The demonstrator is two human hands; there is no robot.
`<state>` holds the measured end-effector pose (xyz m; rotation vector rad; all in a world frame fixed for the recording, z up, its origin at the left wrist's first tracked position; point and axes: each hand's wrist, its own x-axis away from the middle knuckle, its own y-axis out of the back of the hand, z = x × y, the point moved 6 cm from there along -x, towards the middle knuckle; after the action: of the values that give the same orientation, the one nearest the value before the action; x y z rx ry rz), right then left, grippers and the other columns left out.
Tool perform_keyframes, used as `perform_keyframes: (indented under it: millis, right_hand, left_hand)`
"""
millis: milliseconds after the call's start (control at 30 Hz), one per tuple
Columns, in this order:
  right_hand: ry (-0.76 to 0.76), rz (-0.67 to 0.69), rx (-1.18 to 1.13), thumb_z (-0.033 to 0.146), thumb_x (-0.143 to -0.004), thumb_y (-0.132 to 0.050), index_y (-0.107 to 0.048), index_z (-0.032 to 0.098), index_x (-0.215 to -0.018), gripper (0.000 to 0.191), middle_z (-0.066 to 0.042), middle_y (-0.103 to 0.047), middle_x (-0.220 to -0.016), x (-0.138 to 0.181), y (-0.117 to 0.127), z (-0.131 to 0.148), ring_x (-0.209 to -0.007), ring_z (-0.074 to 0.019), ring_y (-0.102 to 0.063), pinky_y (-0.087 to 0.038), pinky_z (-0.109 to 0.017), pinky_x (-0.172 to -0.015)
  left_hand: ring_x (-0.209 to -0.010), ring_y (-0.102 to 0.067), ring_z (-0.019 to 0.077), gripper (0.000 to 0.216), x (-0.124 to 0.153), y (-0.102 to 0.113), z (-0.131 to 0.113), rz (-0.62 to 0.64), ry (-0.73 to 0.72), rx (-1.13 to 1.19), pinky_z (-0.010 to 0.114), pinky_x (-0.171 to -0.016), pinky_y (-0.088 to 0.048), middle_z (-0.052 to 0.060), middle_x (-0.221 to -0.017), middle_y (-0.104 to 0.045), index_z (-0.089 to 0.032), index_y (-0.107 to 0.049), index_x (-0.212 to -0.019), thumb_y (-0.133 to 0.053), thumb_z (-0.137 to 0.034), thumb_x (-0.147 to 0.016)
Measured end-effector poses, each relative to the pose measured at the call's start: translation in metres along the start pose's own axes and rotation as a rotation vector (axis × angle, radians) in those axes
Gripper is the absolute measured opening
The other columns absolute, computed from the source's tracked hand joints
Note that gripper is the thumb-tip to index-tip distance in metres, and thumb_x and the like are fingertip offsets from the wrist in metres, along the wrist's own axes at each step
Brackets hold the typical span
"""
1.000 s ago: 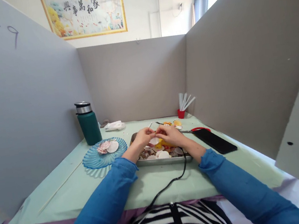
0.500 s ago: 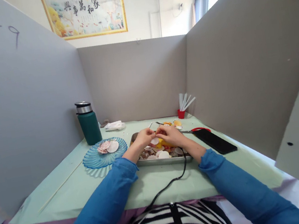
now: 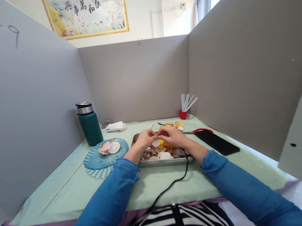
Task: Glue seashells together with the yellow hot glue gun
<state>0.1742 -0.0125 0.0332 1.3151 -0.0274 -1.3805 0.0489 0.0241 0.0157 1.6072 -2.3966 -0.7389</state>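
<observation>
My left hand (image 3: 146, 139) and my right hand (image 3: 170, 135) meet fingertip to fingertip above a metal tray (image 3: 159, 162). Both are closed in a pinch on a small pale shell (image 3: 156, 143), which hangs between them. Fingers cover its upper edge, and anything smaller between them is too small to make out. Inside the tray lie white shells (image 3: 165, 156), many small brownish shells (image 3: 146, 155) and something yellow (image 3: 162, 144), partly behind my right hand.
Left of the tray is a blue glass plate (image 3: 92, 161) with several shells (image 3: 105, 148), near a green bottle (image 3: 90, 129). To the right lie a black phone (image 3: 216, 141) and red-handled scissors (image 3: 203, 130). A black cable (image 3: 171, 183) crosses the front. A red cup (image 3: 183, 114) holds white sticks.
Both hands stay in nearly the same place over the tray, still pinching the shell. Only slight finger movement shows.
</observation>
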Motion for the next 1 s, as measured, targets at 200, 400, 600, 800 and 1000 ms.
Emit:
perform_keyframes:
  millis: [200,400,600,800,1000]
  right_hand:
    - [-0.032,-0.002,0.012,0.028,-0.080,-0.060,-0.065,0.019,-0.080,0.011,0.000,-0.064,-0.070,-0.0003,-0.0002,-0.0011,-0.064,-0.0117,-0.053,-0.035,-0.023,-0.059]
    - [-0.034,0.022,0.019,0.025,-0.080,-0.059,-0.064,0.018,-0.079,0.009,0.000,-0.063,-0.070,-0.0011,-0.0010,-0.0010,-0.064,-0.0113,-0.053,-0.035,-0.023,-0.059]
    - [-0.044,0.029,0.015,0.026,-0.080,-0.058,-0.063,0.018,-0.082,0.010,0.000,-0.063,-0.069,-0.0005,-0.0023,-0.0028,-0.063,-0.0111,-0.052,-0.034,-0.022,-0.058]
    - [-0.055,0.018,0.044,0.030,-0.081,-0.057,-0.064,0.018,-0.079,0.014,0.000,-0.062,-0.068,-0.0002,-0.0015,-0.0035,-0.062,-0.0116,-0.051,-0.034,-0.023,-0.058]
    - [-0.034,0.006,0.056,0.039,-0.085,-0.052,-0.063,0.018,-0.077,0.025,0.000,-0.061,-0.066,-0.0009,0.0005,-0.0006,-0.061,-0.0115,-0.050,-0.033,-0.023,-0.056]
  left_hand:
    - [-0.044,-0.059,0.0086,0.025,-0.0009,0.0008,-0.0001,-0.020,-0.028,-0.051,0.019,-0.040,-0.046,0.004,-0.083,-0.060,-0.012,-0.057,-0.086,-0.065,-0.035,-0.079]
    - [-0.044,-0.059,0.0088,0.021,0.0008,0.0001,-0.0008,-0.030,-0.028,-0.078,0.018,-0.038,-0.044,0.006,-0.089,-0.061,-0.011,-0.058,-0.089,-0.061,-0.030,-0.081]
    - [-0.042,-0.059,0.0083,0.023,0.0015,0.0023,-0.0036,-0.042,-0.051,-0.103,0.016,-0.036,-0.040,0.006,-0.088,-0.061,-0.011,-0.058,-0.087,-0.061,-0.033,-0.081]
    - [-0.042,-0.059,0.0081,0.027,0.0011,0.0041,-0.0043,-0.059,-0.069,-0.090,0.016,-0.035,-0.038,0.006,-0.090,-0.061,-0.011,-0.058,-0.090,-0.061,-0.036,-0.081]
    - [-0.044,-0.059,0.0077,0.024,0.0001,0.0053,-0.0052,-0.081,-0.094,-0.088,0.015,-0.035,-0.038,0.006,-0.091,-0.061,-0.011,-0.058,-0.090,-0.061,-0.033,-0.081]
